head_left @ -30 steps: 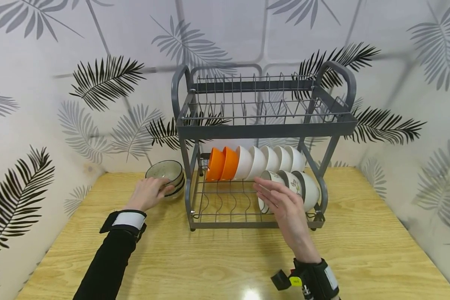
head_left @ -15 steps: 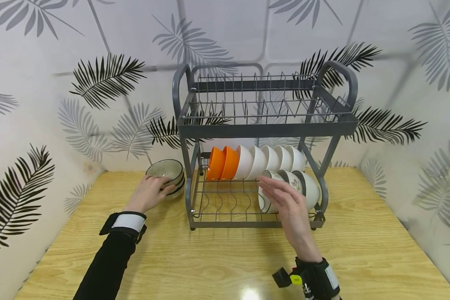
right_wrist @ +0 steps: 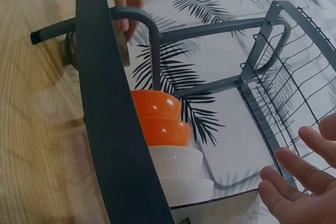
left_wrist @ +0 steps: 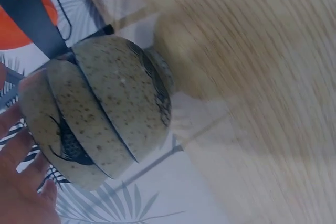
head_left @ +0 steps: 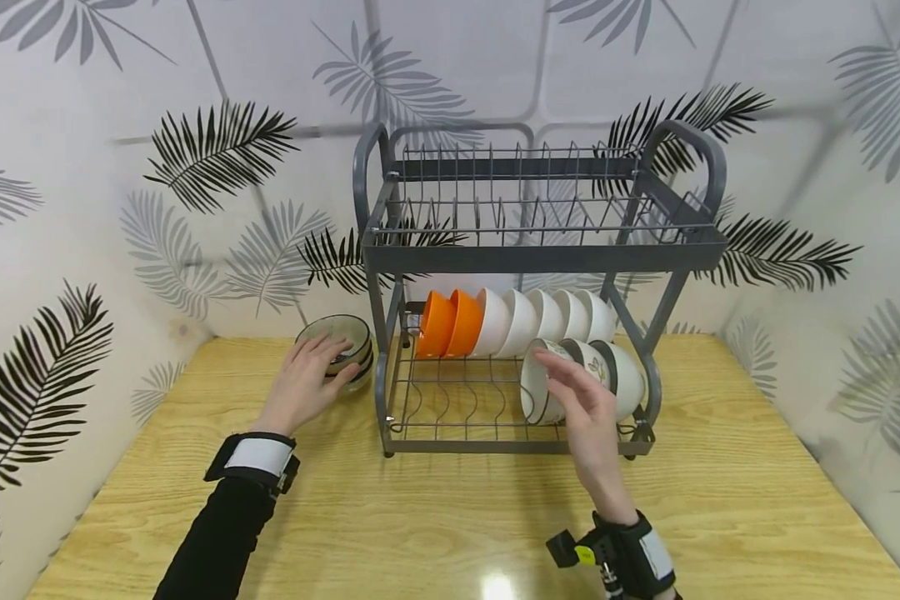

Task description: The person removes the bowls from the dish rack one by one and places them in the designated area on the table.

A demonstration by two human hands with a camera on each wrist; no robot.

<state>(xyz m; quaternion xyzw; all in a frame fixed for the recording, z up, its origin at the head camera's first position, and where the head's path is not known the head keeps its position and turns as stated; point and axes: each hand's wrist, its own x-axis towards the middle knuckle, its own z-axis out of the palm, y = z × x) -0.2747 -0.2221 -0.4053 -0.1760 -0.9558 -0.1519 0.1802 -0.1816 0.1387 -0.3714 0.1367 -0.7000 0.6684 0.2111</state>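
A stack of speckled grey-beige bowls [head_left: 351,333] with dark rims stands left of the dish rack. My left hand [head_left: 302,382] is over its near left side, fingers extended across the rim. In the left wrist view, the fingers [left_wrist: 26,156] lie right at the rims of the nested bowls [left_wrist: 123,90]. Before the rack's lower right side is my right hand [head_left: 591,408], its fingers apart and holding nothing. It partly covers a white leaf-patterned bowl [head_left: 534,390] standing on edge. In the right wrist view, the spread fingers [right_wrist: 299,174] point towards the rack.
The grey two-tier dish rack [head_left: 543,257] stands on the wooden table [head_left: 420,517] by the patterned wall. Two orange bowls [head_left: 465,323] and several white bowls [head_left: 520,323] line its lower back row. A larger white bowl [head_left: 630,379] stands at the front right.
The left fingers have straightened and lifted a little over the bowl stack. The right hand's fingers have spread apart slightly. The bowls keep their places; the head view has shifted a little.
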